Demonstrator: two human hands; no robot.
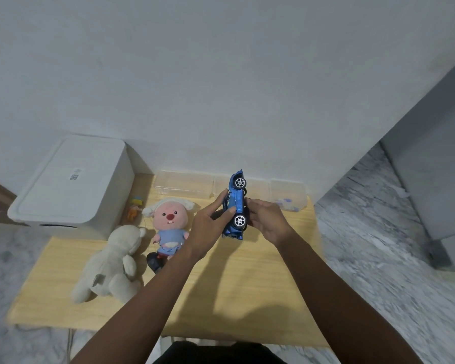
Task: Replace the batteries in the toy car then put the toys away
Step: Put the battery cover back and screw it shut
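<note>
Both hands [208, 224] [267, 219] grip blue car [235, 203]; clear boxes [184, 183] behind.

A plain pale grey wall [221, 74] fills the upper view beyond the fingers. Below them lies a light wooden counter [247, 285], standing on a grey-white marbled floor [373, 245]. Right of the fingers a grey cabinet [436, 166] rises from the floor. Soft, even light casts faint shadows on the counter.
</note>
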